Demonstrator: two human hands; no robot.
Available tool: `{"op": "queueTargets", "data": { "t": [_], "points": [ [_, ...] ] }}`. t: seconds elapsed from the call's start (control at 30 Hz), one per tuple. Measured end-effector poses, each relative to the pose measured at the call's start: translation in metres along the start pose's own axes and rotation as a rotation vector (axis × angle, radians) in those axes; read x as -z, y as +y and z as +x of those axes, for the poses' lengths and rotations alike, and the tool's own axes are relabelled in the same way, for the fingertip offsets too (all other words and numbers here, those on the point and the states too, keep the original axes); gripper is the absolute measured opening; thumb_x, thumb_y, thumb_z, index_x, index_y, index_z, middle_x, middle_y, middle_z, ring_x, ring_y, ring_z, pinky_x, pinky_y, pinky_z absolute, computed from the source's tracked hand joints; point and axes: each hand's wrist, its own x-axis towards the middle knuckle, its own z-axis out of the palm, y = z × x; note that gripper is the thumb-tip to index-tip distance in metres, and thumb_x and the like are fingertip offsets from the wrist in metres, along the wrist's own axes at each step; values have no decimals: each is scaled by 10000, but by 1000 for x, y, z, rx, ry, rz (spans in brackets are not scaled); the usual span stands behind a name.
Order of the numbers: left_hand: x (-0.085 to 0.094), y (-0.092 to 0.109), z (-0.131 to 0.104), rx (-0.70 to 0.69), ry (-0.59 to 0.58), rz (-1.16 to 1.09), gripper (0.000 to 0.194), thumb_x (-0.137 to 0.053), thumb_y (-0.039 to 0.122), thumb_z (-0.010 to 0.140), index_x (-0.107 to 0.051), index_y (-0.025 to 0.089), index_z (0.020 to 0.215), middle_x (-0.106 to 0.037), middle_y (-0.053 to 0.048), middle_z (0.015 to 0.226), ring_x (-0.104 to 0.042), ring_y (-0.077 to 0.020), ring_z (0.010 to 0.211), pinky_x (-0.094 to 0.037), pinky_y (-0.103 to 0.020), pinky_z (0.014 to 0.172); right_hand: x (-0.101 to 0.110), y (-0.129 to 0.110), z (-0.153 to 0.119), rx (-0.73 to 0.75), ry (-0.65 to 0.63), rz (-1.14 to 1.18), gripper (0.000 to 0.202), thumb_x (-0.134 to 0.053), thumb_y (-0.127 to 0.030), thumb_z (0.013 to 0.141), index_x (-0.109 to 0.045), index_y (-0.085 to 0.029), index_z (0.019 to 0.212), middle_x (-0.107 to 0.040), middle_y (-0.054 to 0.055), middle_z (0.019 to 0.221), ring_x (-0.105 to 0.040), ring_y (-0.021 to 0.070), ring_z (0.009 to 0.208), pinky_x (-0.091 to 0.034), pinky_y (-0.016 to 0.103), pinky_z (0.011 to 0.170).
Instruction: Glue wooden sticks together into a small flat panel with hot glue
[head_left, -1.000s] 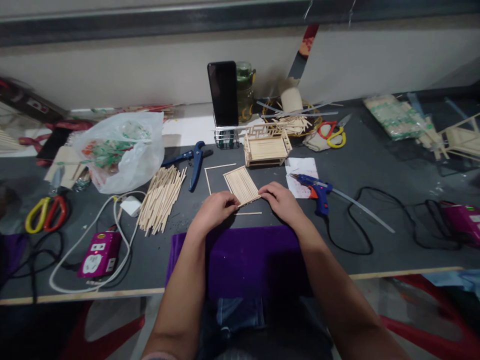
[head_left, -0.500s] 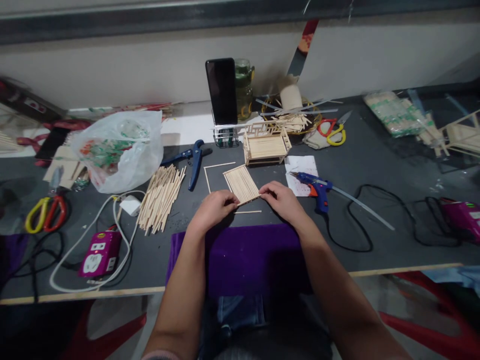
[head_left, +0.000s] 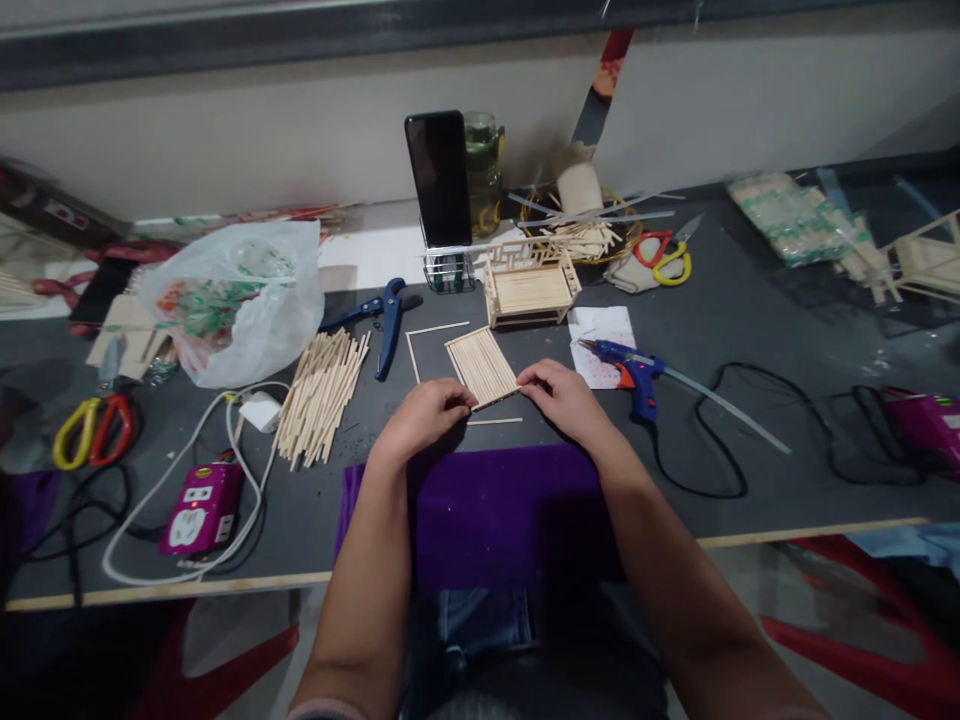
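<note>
A small panel of wooden sticks (head_left: 482, 366) lies at an angle in the middle of the table. My left hand (head_left: 429, 415) pinches its near left corner between thumb and fingers. At the near right corner, my right hand (head_left: 559, 395) grips the same edge. One loose wooden stick (head_left: 495, 421) lies just in front of the panel. Behind the left hand, two sticks joined in an L shape (head_left: 411, 345) rest on the table. A little bed-like stick model (head_left: 531, 290) stands beyond the panel.
A blue glue gun (head_left: 637, 375) rests partly on white paper (head_left: 604, 325) at right, its cord trailing. To the left are a stick pile (head_left: 322, 395), blue cutters (head_left: 390, 325), a plastic bag (head_left: 240, 300) and a purple power adapter (head_left: 202, 508). A phone (head_left: 439, 180) stands behind.
Both hands keep their hold on the panel's near edge, with hardly any movement. The whole view has shifted slightly.
</note>
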Motion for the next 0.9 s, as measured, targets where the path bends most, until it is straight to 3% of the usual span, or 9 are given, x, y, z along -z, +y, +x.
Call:
{"op": "queueTargets", "data": {
  "t": [0.27,0.9],
  "points": [
    [-1,4,0,63,25,-31,121,-585,207,809,-705,191,826,-702,-24,837,-610,-148,756,-420,-260,686,-2,1,0,-2,4,4,97,-555,-158,829,-637,-209,835,-589,14,807,-552,151,707,-423,275,674],
    [-3,5,0,83,41,-28,116,-582,201,816,-696,191,803,-705,-17,808,-600,-141,721,-390,-260,663,2,2,-1,-30,19,34,150,-534,-131,811,-650,-207,869,-564,5,783,-519,135,650,-418,263,632]
  ]
}}
